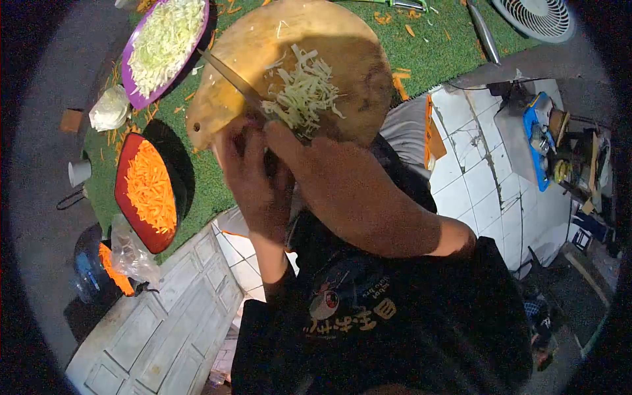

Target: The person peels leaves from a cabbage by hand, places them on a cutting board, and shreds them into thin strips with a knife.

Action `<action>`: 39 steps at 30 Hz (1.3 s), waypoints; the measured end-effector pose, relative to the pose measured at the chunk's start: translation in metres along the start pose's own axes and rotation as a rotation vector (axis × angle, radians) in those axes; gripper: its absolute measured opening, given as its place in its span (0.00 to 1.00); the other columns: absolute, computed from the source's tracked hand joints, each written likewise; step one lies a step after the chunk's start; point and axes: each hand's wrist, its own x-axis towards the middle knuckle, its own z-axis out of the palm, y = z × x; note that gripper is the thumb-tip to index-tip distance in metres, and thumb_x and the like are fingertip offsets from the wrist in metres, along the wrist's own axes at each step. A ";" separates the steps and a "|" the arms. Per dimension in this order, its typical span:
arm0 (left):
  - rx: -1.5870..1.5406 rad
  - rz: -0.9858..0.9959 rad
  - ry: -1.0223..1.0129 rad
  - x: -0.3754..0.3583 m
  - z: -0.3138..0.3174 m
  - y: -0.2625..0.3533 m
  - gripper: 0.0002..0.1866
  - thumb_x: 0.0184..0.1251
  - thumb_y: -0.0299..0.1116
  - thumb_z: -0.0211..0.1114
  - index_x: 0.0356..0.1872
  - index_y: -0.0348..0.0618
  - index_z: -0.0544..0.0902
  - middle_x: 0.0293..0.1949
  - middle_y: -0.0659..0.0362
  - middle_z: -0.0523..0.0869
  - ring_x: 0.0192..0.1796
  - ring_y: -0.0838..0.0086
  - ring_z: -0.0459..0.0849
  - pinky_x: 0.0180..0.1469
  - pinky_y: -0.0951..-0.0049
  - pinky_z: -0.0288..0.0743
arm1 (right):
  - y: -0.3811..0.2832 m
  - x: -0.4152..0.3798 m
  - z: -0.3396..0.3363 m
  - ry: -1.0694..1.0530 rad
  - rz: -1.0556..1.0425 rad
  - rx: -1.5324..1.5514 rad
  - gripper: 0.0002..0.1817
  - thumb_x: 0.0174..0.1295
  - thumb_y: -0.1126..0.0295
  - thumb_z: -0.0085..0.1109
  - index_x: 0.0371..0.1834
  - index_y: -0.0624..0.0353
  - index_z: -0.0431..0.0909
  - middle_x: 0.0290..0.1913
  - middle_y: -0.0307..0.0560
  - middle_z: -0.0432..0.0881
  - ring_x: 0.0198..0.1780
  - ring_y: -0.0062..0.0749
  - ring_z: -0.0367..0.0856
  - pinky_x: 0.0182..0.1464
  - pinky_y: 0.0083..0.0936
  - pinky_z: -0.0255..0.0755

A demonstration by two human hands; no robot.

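Note:
A round wooden cutting board [230, 33] carries a small heap of shredded cabbage [306, 89]. Across its near left part lies a knife [232, 78], its blade pointing to the far left. My right hand [289, 141] is closed at the near end of the knife, where the handle is hidden. Close beside it, at the board's near edge, my left hand [253, 168] is in shadow with fingers curled; what they hold, if anything, is hidden. Left of the board are a purple plate [136, 99] of shredded cabbage [168, 43] and a red dish [125, 155] of shredded carrot [151, 187].
A cabbage piece [110, 108] sits on the green mat [204, 187] among carrot scraps. A second knife [484, 33], a green-handled tool [408, 5] and a white slotted basket [536, 13] lie far right. A plastic bag [133, 253] and white cup [79, 173] are at left.

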 end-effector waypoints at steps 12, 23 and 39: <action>0.035 -0.123 -0.081 -0.001 -0.006 0.007 0.16 0.57 0.36 0.67 0.44 0.38 0.82 0.43 0.49 0.81 0.45 0.49 0.79 0.48 0.57 0.74 | -0.017 -0.021 -0.020 -0.145 0.092 -0.063 0.23 0.66 0.75 0.49 0.65 0.59 0.62 0.31 0.60 0.81 0.31 0.58 0.85 0.31 0.46 0.80; 0.083 -0.070 -0.014 0.000 -0.002 0.005 0.14 0.53 0.32 0.67 0.40 0.39 0.81 0.43 0.49 0.82 0.45 0.49 0.80 0.47 0.57 0.75 | -0.019 -0.023 -0.025 -0.206 0.127 0.030 0.24 0.65 0.76 0.49 0.65 0.62 0.62 0.31 0.62 0.81 0.31 0.57 0.85 0.30 0.45 0.81; -0.165 -0.199 0.083 -0.011 0.004 -0.008 0.09 0.54 0.29 0.71 0.32 0.37 0.81 0.39 0.50 0.84 0.38 0.55 0.81 0.45 0.62 0.76 | -0.011 -0.014 -0.011 -0.040 0.027 0.031 0.25 0.63 0.76 0.52 0.64 0.63 0.62 0.32 0.60 0.81 0.33 0.57 0.85 0.33 0.45 0.80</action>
